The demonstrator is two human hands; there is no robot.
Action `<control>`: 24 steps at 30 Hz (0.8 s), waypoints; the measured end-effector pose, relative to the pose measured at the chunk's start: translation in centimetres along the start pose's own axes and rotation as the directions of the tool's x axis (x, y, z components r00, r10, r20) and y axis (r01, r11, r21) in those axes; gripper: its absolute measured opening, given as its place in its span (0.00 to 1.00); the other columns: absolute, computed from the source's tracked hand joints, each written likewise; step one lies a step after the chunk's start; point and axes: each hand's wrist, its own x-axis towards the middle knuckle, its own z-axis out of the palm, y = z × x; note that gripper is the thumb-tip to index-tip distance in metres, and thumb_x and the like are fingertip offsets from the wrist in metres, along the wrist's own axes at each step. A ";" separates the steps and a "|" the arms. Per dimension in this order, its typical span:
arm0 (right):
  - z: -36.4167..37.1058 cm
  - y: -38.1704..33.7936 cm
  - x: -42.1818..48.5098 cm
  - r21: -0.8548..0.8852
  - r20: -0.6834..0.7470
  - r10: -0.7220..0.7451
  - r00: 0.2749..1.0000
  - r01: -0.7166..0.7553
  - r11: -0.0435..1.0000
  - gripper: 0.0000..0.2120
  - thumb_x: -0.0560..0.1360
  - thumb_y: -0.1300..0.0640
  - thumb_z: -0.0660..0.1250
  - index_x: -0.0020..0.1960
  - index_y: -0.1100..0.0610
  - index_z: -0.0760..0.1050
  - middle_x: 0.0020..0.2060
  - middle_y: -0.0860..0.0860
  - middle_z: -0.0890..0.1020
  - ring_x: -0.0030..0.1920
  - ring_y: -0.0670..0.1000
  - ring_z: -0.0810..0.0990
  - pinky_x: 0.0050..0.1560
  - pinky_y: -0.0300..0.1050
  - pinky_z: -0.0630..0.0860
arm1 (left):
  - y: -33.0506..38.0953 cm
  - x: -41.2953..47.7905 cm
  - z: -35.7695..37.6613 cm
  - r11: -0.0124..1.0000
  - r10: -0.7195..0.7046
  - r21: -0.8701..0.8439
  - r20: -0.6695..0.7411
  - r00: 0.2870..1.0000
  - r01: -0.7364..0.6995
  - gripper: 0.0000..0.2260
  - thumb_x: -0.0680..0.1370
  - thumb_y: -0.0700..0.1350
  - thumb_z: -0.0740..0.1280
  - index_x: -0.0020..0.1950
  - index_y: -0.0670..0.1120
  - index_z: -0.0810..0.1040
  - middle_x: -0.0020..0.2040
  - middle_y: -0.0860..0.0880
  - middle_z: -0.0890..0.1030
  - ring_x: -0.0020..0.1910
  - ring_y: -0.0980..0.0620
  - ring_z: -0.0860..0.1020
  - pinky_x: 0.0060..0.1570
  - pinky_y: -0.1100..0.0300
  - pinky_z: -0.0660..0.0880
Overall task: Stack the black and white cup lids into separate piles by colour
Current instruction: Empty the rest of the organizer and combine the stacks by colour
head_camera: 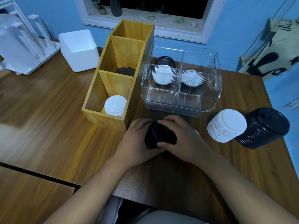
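Both hands hold a short stack of black lids (159,136) on the wooden table in front of me. My left hand (136,141) grips its left side and my right hand (179,136) curls round its right side. A tall white lid pile (226,125) and a tall black lid pile (265,126) stand side by side at the right. The clear plastic bin (179,101) holds white lids (163,75) and black lids (165,60). The wooden box (103,117) has white lids (114,105) in its near compartment and a black lid (125,71) in the middle one.
A white cube-shaped container (79,49) and a white rack (22,42) stand at the back left. A patterned tote bag (275,50) hangs on the blue wall at the right. The table's right edge runs close beside the black pile.
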 end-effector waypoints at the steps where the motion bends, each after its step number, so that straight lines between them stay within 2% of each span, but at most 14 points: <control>1: 0.0 0.0 0.1 -0.016 0.013 -0.002 1.000 0.002 1.000 0.35 0.72 0.40 0.73 0.76 0.43 0.65 0.69 0.40 0.65 0.69 0.41 0.64 0.62 0.30 0.61 | 0.0 0.0 0.0 1.000 0.000 -0.003 0.000 1.000 0.000 0.39 0.65 0.66 0.75 0.71 0.48 0.75 0.68 0.52 0.75 0.71 0.55 0.67 0.70 0.61 0.66; 4: -0.1 0.0 0.4 -0.032 0.038 -0.016 0.999 0.017 0.999 0.36 0.72 0.39 0.72 0.77 0.43 0.64 0.69 0.42 0.65 0.70 0.44 0.64 0.68 0.41 0.67 | -0.1 0.1 0.1 1.000 0.001 0.013 0.026 1.000 -0.002 0.44 0.65 0.66 0.77 0.75 0.46 0.71 0.71 0.51 0.74 0.72 0.54 0.66 0.71 0.65 0.61; 6: -0.2 0.0 0.6 -0.048 0.064 -0.014 0.998 0.017 0.999 0.36 0.73 0.39 0.72 0.77 0.43 0.64 0.70 0.43 0.64 0.70 0.46 0.64 0.69 0.44 0.67 | 0.0 0.0 -0.1 1.000 -0.005 -0.014 0.040 0.999 0.005 0.48 0.65 0.65 0.78 0.78 0.45 0.66 0.72 0.51 0.73 0.73 0.54 0.66 0.71 0.62 0.63; 9: -0.4 -0.2 1.1 -0.078 0.090 -0.014 0.996 0.021 0.997 0.36 0.73 0.38 0.71 0.77 0.44 0.63 0.70 0.43 0.65 0.70 0.47 0.64 0.69 0.44 0.67 | 0.2 0.0 -0.2 0.998 0.052 -0.046 0.016 0.999 -0.051 0.41 0.68 0.63 0.77 0.76 0.47 0.69 0.68 0.53 0.76 0.69 0.55 0.69 0.70 0.63 0.65; 11: -0.3 -0.4 1.3 -0.115 0.096 -0.012 0.995 0.023 0.993 0.36 0.73 0.37 0.70 0.78 0.44 0.63 0.70 0.44 0.65 0.70 0.47 0.64 0.69 0.45 0.67 | 0.4 0.0 -0.3 0.997 0.061 -0.045 0.009 0.998 -0.061 0.37 0.70 0.63 0.76 0.73 0.47 0.72 0.67 0.53 0.77 0.67 0.55 0.70 0.68 0.73 0.59; 13: -0.3 -0.6 1.4 -0.137 0.103 -0.011 0.995 0.025 0.990 0.36 0.74 0.36 0.69 0.78 0.45 0.62 0.71 0.44 0.65 0.70 0.48 0.65 0.69 0.46 0.68 | 0.3 0.1 -0.3 0.999 0.044 -0.027 0.019 0.999 -0.044 0.36 0.70 0.63 0.75 0.73 0.48 0.72 0.67 0.53 0.76 0.68 0.55 0.69 0.67 0.76 0.55; 16: -0.2 -0.5 1.5 -0.154 0.118 -0.010 0.993 0.028 0.988 0.36 0.74 0.35 0.68 0.78 0.44 0.61 0.70 0.45 0.65 0.70 0.48 0.65 0.68 0.48 0.70 | 0.1 0.2 -0.1 0.999 0.051 0.001 0.029 0.998 -0.051 0.37 0.71 0.65 0.74 0.73 0.47 0.72 0.68 0.52 0.75 0.70 0.53 0.68 0.70 0.69 0.57; 20: -0.9 -1.0 1.7 -0.211 0.132 -0.027 0.991 0.055 0.976 0.36 0.73 0.33 0.67 0.76 0.42 0.61 0.67 0.43 0.67 0.67 0.48 0.68 0.61 0.48 0.75 | 0.1 0.1 -0.1 0.998 0.051 0.040 0.038 0.998 -0.052 0.37 0.72 0.66 0.72 0.75 0.47 0.70 0.70 0.52 0.74 0.73 0.52 0.66 0.73 0.60 0.63; 24: -3.4 -2.3 2.7 -0.250 0.199 -0.090 0.976 0.140 0.958 0.32 0.75 0.31 0.62 0.74 0.43 0.65 0.67 0.43 0.72 0.65 0.47 0.71 0.60 0.46 0.73 | 0.3 0.2 -0.1 0.998 0.002 0.060 0.035 0.999 -0.004 0.39 0.72 0.67 0.70 0.76 0.48 0.67 0.72 0.52 0.72 0.72 0.54 0.66 0.73 0.55 0.67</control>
